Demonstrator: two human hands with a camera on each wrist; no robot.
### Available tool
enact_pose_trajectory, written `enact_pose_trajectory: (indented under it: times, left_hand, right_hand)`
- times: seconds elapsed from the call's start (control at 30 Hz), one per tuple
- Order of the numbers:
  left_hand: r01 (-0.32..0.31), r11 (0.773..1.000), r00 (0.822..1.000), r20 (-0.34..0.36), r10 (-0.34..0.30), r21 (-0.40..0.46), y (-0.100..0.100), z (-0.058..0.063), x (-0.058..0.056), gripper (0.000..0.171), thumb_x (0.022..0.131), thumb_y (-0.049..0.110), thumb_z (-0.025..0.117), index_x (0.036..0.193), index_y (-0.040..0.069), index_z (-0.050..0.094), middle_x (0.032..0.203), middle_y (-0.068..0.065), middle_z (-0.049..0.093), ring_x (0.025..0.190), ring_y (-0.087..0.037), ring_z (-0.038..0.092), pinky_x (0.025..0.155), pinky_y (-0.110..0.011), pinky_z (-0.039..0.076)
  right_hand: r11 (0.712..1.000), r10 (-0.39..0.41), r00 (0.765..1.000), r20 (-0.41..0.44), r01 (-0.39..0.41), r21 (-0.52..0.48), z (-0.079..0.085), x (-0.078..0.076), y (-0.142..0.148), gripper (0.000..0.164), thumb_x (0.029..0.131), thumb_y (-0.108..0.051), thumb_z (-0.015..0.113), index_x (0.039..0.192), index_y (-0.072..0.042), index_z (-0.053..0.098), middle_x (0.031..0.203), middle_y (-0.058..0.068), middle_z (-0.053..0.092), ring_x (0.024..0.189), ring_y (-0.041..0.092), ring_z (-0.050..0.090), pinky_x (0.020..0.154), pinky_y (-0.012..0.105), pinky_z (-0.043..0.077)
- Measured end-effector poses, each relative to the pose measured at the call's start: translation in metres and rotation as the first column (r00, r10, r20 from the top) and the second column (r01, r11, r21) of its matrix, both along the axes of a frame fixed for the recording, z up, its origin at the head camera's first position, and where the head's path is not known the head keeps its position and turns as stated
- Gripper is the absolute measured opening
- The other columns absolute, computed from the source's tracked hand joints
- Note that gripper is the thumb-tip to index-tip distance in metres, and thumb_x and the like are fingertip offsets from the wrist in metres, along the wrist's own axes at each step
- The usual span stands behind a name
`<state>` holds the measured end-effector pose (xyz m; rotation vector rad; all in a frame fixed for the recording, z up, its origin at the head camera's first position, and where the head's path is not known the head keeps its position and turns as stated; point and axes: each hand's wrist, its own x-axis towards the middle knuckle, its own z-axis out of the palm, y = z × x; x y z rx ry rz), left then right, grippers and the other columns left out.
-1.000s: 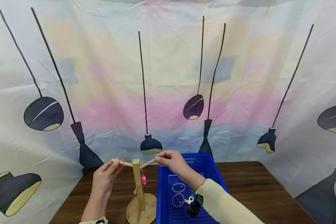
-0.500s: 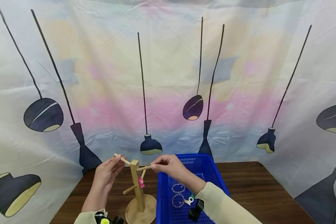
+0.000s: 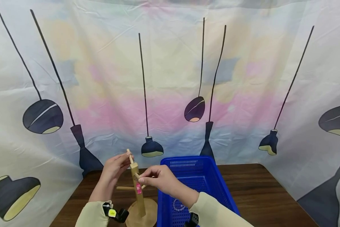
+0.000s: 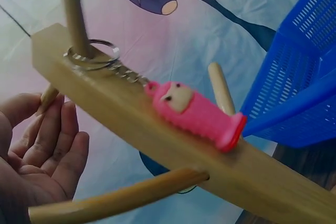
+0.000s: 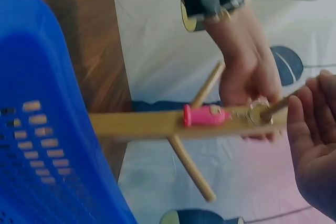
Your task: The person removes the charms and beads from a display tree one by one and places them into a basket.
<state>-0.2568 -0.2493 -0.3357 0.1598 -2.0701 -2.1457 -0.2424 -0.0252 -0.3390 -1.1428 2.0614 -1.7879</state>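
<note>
A wooden peg stand [image 3: 140,201] with a square post and round base stands on the table. My left hand [image 3: 114,170] pinches the upper peg [image 4: 48,99] on its far side. On the near side, my right hand [image 3: 159,179] pinches the end of another upper peg [image 4: 76,11]. Around that peg hangs the metal ring of a pink keychain [image 4: 191,111], whose short chain and figure with a pale face lie along the post. In the right wrist view, the right fingers [image 5: 310,111] are at the peg's tip. Lower pegs [image 4: 126,195] stick out to both sides.
A blue perforated basket [image 3: 160,205] stands right beside the stand, its wall close to the right hand. Inside it lies a clear beaded loop [image 3: 177,205], partly covered by the right forearm. Behind the dark wooden table [image 3: 255,195] hangs a printed cloth [image 3: 170,78].
The stand has turned under both hands: the left-held peg swung to the back, the right-held peg to the front. The pink keychain turned with it to face me.
</note>
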Motion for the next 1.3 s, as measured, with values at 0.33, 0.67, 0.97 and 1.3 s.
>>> enact_pose_trajectory:
  times: [0.33,0.67,0.97,1.3]
  left_hand:
    - [0.011,0.998,1.000,0.005,-0.010,-0.062,0.012,0.004,-0.011,0.029,0.104,0.028,0.063,0.111,0.003,0.077,0.080,0.013,0.073,0.082,-0.002,0.069,0.077,-0.017,0.058]
    - [-0.014,0.982,1.000,0.014,0.017,-0.191,0.013,0.007,-0.005,0.055,0.103,0.038,0.064,0.137,-0.005,0.061,0.096,0.009,0.078,0.086,0.005,0.068,0.093,-0.026,0.061]
    - [-0.274,0.934,0.960,-0.124,0.251,-0.230,-0.004,-0.001,0.030,0.061,0.097,0.044,0.070,0.143,0.006,0.060,0.088,0.037,0.068,0.091,0.025,0.055,0.108,-0.023,0.051]
    - [-0.263,0.965,0.960,-0.100,0.262,0.009,-0.013,-0.054,0.055,0.016,0.097,0.028,0.073,0.099,0.044,0.071,0.089,0.032,0.073,0.094,0.017,0.066,0.084,0.000,0.048]
  right_hand:
    - [0.992,0.013,0.998,0.059,-0.005,-0.123,-0.010,0.014,-0.022,0.026,0.100,-0.012,0.067,0.105,0.013,0.071,0.105,0.041,0.068,0.070,-0.004,0.063,0.066,0.014,0.054]
    - [0.996,-0.017,0.999,0.039,0.021,-0.083,-0.008,0.016,-0.021,0.022,0.099,-0.013,0.068,0.103,0.008,0.074,0.103,0.037,0.070,0.070,-0.001,0.062,0.061,0.012,0.049]
    - [0.997,-0.040,0.999,0.027,0.041,-0.063,-0.004,0.016,-0.021,0.021,0.099,-0.014,0.069,0.102,0.005,0.075,0.106,0.031,0.073,0.072,0.000,0.064,0.064,0.014,0.053]
    - [0.997,-0.047,0.998,0.045,0.050,-0.065,-0.004,0.018,-0.023,0.020,0.098,-0.012,0.070,0.101,0.007,0.075,0.106,0.032,0.073,0.071,-0.001,0.062,0.063,0.011,0.051]
